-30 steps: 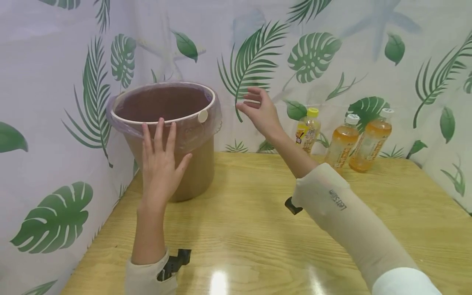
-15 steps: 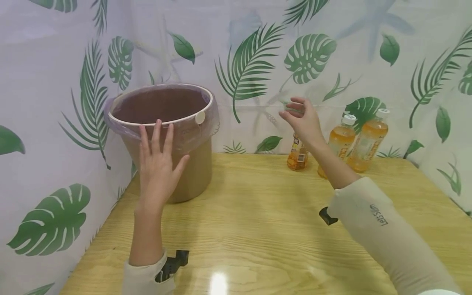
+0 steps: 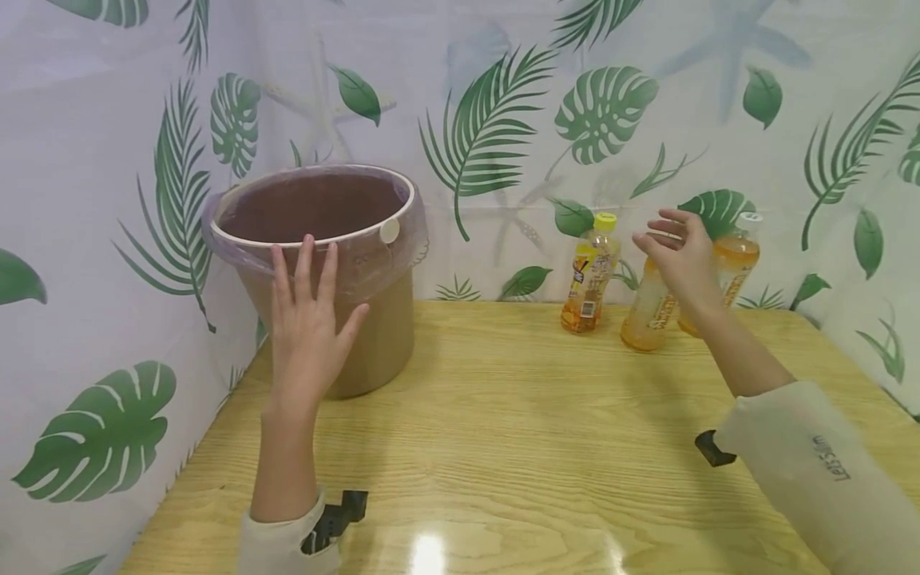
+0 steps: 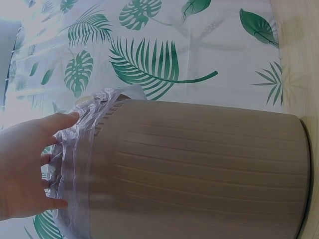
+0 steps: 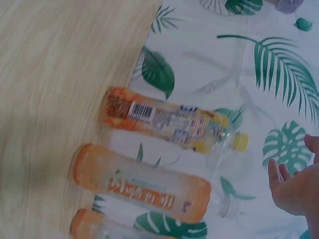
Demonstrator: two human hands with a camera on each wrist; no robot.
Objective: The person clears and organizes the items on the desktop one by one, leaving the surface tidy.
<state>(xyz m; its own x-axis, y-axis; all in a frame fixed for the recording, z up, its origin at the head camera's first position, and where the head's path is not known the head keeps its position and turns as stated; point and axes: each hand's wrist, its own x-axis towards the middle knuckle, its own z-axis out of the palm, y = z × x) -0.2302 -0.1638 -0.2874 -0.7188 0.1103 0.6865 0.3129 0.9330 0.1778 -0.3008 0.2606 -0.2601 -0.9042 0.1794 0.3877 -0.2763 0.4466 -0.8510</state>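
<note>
A brown trash bin [image 3: 374, 343] with a purple plastic liner [image 3: 359, 275] folded over its rim stands at the left. My left hand [image 3: 305, 343] lies against its near side, fingers straight and spread, fingertips at the rim. In the left wrist view the fingers [image 4: 62, 119] touch the liner. My right hand [image 3: 683, 255] hangs in the air with loosely bent fingers and holds nothing. Behind it stand two white-capped bottles of orange drink, a nearer bottle [image 3: 643, 323] and a farther bottle [image 3: 736, 255], both partly hidden. A yellow-capped bottle [image 3: 589, 275] stands just left of them.
The wooden table [image 3: 503, 447] reaches back to a white, leaf-printed cloth [image 3: 496, 255] hung behind and at the sides. Both forearms wear pale sleeves with black camera mounts. The bin stands close to the left wall.
My right hand has moved right, away from the bin, past the yellow-capped bottle to in front of the white-capped bottles. The left hand has stayed at the bin.
</note>
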